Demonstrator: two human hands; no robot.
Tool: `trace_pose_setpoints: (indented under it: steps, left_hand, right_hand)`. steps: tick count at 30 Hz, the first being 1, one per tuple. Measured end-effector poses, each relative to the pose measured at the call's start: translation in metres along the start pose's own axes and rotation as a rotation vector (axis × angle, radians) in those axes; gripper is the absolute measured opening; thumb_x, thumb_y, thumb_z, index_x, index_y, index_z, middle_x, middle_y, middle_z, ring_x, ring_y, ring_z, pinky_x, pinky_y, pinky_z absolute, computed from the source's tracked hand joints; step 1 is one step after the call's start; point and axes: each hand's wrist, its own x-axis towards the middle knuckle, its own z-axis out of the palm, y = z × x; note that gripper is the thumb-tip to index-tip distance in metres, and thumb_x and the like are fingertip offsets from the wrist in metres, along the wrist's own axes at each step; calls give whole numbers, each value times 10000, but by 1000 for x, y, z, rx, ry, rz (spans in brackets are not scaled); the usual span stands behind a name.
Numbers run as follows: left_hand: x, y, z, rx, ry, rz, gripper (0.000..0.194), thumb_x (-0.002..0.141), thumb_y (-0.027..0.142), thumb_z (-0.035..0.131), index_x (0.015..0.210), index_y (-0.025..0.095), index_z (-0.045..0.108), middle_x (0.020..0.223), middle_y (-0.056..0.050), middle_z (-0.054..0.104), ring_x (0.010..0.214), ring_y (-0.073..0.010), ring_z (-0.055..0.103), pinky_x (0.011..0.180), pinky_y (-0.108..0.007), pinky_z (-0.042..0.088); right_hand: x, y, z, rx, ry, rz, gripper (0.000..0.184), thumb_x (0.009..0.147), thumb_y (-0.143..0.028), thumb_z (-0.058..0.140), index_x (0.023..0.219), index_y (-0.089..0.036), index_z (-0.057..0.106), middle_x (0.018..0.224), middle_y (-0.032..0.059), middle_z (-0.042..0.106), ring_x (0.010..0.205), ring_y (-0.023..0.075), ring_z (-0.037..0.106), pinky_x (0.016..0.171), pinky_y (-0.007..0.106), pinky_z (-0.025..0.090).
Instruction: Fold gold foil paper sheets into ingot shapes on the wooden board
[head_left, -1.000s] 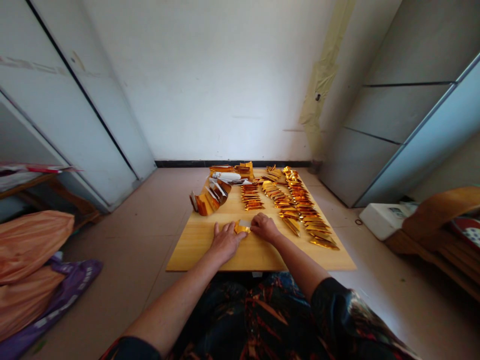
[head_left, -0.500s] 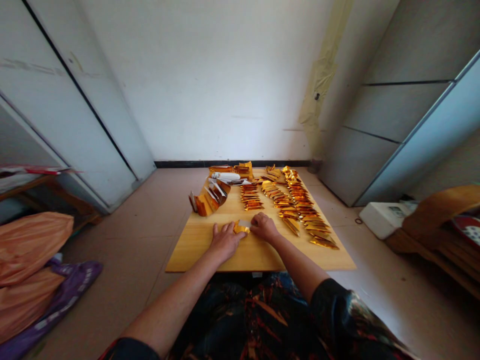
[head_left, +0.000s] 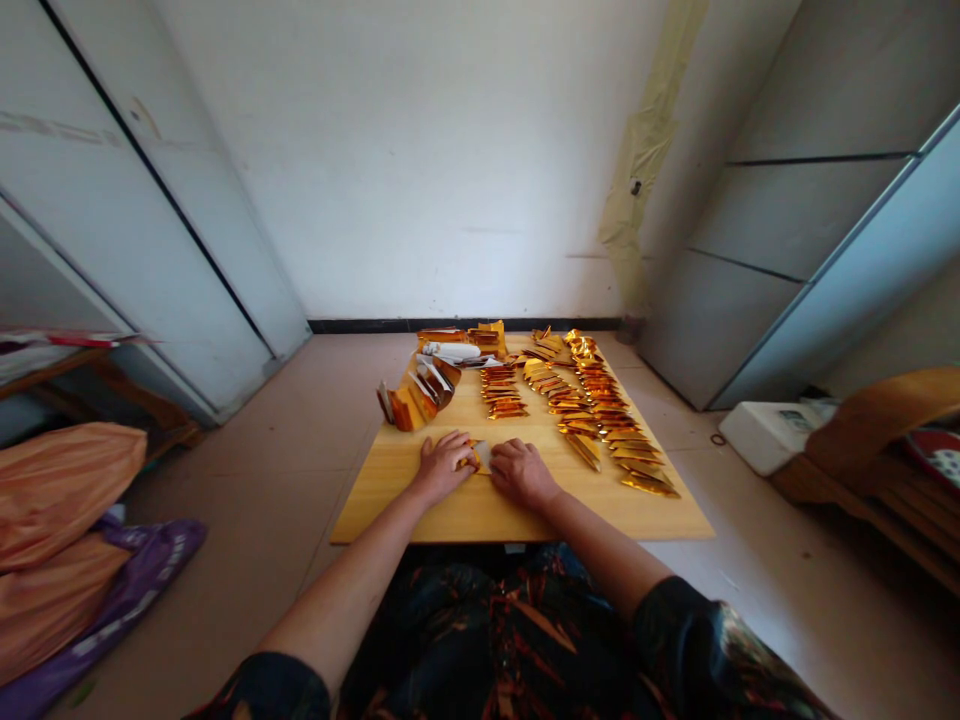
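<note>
A small piece of gold foil with a white backing (head_left: pixel 477 457) lies on the pale wooden board (head_left: pixel 390 495), held between my two hands. My left hand (head_left: pixel 442 468) pinches its left end, and my right hand (head_left: pixel 523 475) presses on its right side. Beyond my hands, folded gold foil pieces stand in long rows (head_left: pixel 596 410). A curved stack of folded foil (head_left: pixel 416 400) sits at the board's left, and a white roll of paper (head_left: pixel 451 351) lies at the far end.
The board lies on a tiled floor against a white wall. Orange sacks (head_left: pixel 60 500) and a purple bag (head_left: pixel 127 590) sit to the left. A white box (head_left: pixel 772 435) and a curved wooden seat (head_left: pixel 877 440) stand to the right, with grey cabinets on both sides.
My right hand has slid toward me and closer to my left hand. The foil piece has shifted slightly left, and more of it is now covered by my fingers.
</note>
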Motion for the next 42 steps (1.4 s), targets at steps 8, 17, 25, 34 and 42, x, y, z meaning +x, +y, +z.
trace_pose_setpoints:
  steps: [8,17,25,34,42]
  left_hand:
    - [2,2,-1,-58,-5,-31,93,802,228,531,827,229,620,1370,-36,502,1338,-243,335,1053,-601,188]
    - [4,-10,1,-57,5,31,183,807,160,467,870,253,611,1398,15,471,1372,-261,264,1053,-621,180]
    - [2,-14,6,-135,62,101,333,796,108,438,1056,260,581,1388,-38,481,1280,-225,430,1077,-563,216]
    - [4,-24,18,-250,292,216,531,732,60,504,1244,201,474,1214,-82,602,1106,-188,566,1003,-390,403]
    - [2,-19,12,-84,269,249,286,775,113,557,1028,226,628,980,-42,686,932,-196,600,879,-372,438]
  right_hand:
    - [5,7,-3,75,10,-121,231,910,-258,478,1069,-281,644,1215,28,580,1057,197,456,848,307,325]
    - [2,-11,4,44,7,-147,290,896,-305,485,1156,-265,607,1210,47,596,1066,224,462,873,362,315]
    - [1,-9,12,24,45,-153,289,888,-334,505,1155,-284,602,1205,38,594,1058,227,465,870,372,310]
    - [1,-8,13,20,60,-168,262,887,-342,518,1116,-262,617,1160,52,603,1047,222,466,862,368,300]
    - [0,-9,11,37,58,-157,275,892,-350,509,1134,-270,612,1178,46,602,1051,225,470,863,374,302]
